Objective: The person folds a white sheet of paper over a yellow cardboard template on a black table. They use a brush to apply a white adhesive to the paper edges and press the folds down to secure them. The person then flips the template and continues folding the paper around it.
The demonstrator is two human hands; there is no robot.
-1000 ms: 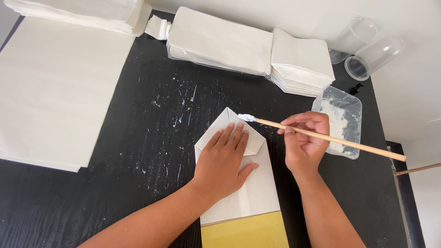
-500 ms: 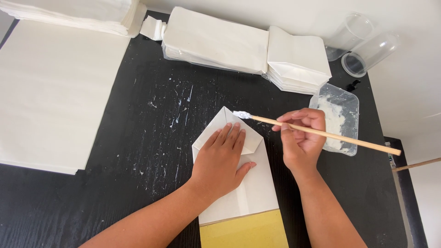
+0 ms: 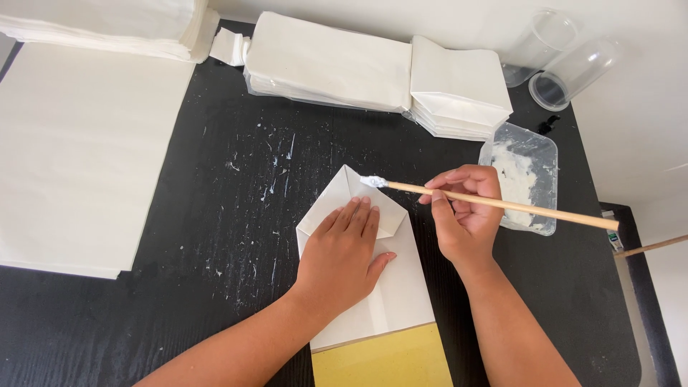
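Note:
A folded white paper bag (image 3: pixel 401 287) lies on the black table (image 3: pixel 215 215), its pointed end flaps opened toward the far side. My left hand (image 3: pixel 344 254) presses flat on it, fingers together. My right hand (image 3: pixel 466 215) grips a long wooden brush (image 3: pixel 502 206). The brush's white paste-covered tip (image 3: pixel 373 182) touches the upper right flap of the bag. A yellow sheet (image 3: pixel 383 362) sticks out under the bag's near end.
A clear plastic tub of white paste (image 3: pixel 530 183) sits right of my hand. Stacks of finished white bags (image 3: pixel 373 72) lie along the far edge, large white sheets (image 3: pixel 64 150) at the left. Two clear cups (image 3: pixel 566 61) stand at the far right.
The brush tip has slid slightly left along the flap edge. My left hand stays pressed on the bag.

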